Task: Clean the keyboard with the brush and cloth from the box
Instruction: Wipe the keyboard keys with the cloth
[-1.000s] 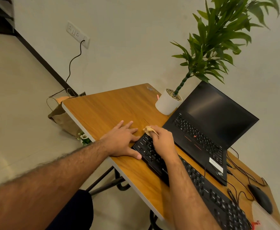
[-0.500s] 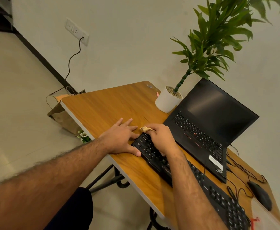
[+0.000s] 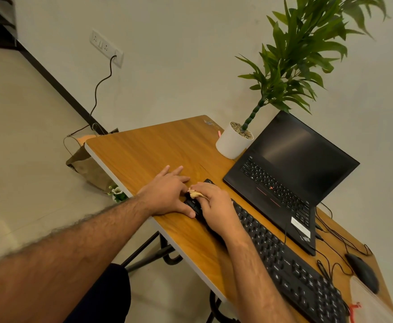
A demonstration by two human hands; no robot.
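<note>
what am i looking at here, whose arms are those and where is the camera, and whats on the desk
There is no machine here: a person is working with two bare hands. The single picture comes from a wide-angle camera worn on the person's head, looking forward and down, so the arms reach in from the bottom edge.

The right hand pinches a small yellowish cloth and presses it on the near-left end of a black keyboard. The left hand lies flat with straight fingers, resting on the wooden desk right beside that end of the keyboard, as if steadying it.

Behind the keyboard stands an open black laptop with a dark screen. A potted plant in a white pot sits to its left, and a black mouse with cables lies at the far right.
</note>
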